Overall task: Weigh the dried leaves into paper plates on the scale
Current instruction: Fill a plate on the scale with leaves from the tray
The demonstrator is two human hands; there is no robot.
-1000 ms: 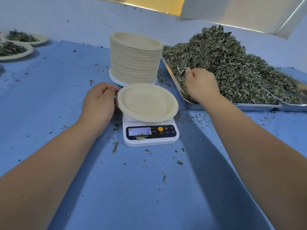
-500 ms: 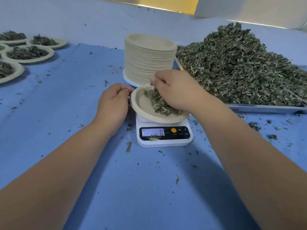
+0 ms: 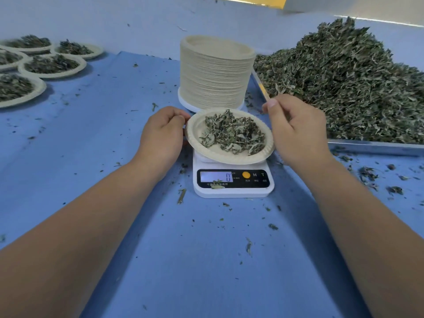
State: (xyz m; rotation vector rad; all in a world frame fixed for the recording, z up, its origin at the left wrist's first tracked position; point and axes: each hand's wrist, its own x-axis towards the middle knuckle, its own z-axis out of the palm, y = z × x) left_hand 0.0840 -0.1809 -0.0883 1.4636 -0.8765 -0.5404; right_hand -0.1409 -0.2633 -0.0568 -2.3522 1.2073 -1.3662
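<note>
At the far left, 5 filled pale paper plates [image 3: 52, 73] stand close together on the blue table cloth [image 3: 110, 161], and the picture edge cuts off those nearest to it, so their full shape is not visible. Small crumbs of leaf lie scattered over the cloth. The left hand [image 3: 160, 136] is at the left rim of the pale round paper plate [image 3: 229, 158]: its thumb lies on the rim and the fingers curl below it, where they are hidden, so it grips the plate there. This plate sits on the white digital scale [image 3: 232, 192], covers the platform completely and overhangs it on both sides. A loose portion of dried green leaves [image 3: 231, 134] lies in it, between the 2 hands. The display shows 0, and a leaf fragment covers its lower edge; the small print beside the orange button is too small to read. Just behind the scale stands a tall stack of empty paper plates [image 3: 215, 74]. The right hand [image 3: 296, 131] is at the right rim of the plate, with the fingers loosely curled and nothing visible in them; I cannot tell whether it touches the rim. To the right, a shiny metal tray [image 3: 371, 146] carries a large heap of dried leaves [image 3: 344, 76], which the right edge cuts off.
</note>
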